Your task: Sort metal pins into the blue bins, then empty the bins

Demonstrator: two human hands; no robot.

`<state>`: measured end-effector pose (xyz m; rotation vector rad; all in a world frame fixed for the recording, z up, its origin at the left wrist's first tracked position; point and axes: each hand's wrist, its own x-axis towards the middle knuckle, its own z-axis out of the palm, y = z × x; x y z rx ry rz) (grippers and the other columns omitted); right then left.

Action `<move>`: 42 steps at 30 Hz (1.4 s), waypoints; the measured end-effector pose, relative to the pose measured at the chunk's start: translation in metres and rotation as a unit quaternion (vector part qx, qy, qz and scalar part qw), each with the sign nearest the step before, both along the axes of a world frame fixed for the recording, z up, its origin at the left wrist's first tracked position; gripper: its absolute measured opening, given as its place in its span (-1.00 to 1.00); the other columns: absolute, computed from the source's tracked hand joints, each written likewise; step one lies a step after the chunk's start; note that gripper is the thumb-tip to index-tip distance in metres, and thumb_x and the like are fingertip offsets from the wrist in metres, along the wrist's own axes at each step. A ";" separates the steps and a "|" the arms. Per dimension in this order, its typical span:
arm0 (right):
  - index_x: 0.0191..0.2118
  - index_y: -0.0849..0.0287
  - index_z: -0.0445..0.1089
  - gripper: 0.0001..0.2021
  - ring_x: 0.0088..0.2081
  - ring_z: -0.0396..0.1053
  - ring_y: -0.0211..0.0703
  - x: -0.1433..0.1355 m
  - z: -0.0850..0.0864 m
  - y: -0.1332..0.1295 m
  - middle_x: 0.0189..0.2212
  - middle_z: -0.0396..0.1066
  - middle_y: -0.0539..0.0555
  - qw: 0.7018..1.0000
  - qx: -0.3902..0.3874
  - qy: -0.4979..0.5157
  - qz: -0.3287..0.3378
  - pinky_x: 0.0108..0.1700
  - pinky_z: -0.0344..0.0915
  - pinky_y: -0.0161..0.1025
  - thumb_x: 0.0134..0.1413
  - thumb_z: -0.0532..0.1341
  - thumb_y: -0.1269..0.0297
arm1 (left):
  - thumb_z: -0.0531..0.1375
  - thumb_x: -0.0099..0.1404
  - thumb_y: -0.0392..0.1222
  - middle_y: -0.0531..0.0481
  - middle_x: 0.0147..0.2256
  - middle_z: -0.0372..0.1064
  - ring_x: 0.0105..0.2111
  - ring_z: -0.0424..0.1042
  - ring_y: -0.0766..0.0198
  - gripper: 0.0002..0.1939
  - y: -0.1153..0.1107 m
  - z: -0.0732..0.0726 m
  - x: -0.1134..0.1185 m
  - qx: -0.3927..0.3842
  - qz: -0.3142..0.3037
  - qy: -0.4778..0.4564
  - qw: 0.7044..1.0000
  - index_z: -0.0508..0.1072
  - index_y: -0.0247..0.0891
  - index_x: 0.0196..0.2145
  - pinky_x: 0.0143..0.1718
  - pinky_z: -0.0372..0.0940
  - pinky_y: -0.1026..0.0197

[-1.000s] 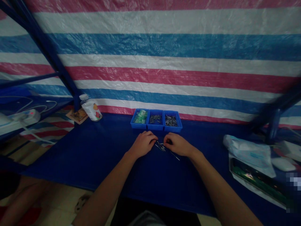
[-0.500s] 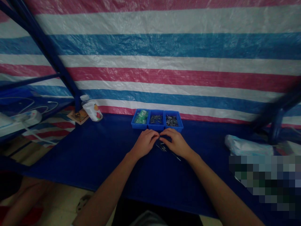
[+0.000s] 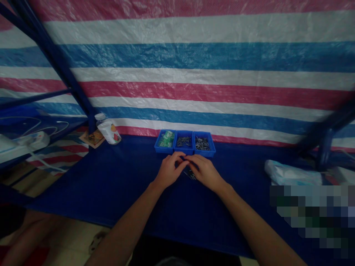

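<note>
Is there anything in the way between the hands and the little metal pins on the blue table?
Nothing visible is in the way. The left hand and right hand meet fingertip to fingertip right over the loose metal pins on the blue table. The three blue bins sit just behind the hands, not between them and the pins.

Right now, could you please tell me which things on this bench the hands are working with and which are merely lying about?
In hand:
- left hand and right hand, fingertips meeting; what they pinch is too small to tell
- loose metal pins under the hands
- three blue trays just behind

Lying about:
- white bottle
- power strip
- plastic bag
</note>
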<state>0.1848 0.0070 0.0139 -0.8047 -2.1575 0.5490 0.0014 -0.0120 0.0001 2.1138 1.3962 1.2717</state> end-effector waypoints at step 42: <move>-0.22 0.13 0.49 -0.90 -0.19 0.41 -0.13 0.012 0.001 0.010 -0.27 0.53 0.06 0.997 -0.023 -0.066 -0.016 -0.08 0.30 -0.13 0.18 0.22 0.36 | 0.01 0.46 -0.09 -0.01 -0.32 0.45 -0.25 0.39 0.20 -0.70 0.004 -0.001 0.000 -0.046 -0.072 0.111 0.990 0.47 -0.22 -0.31 -0.15 0.24 0.14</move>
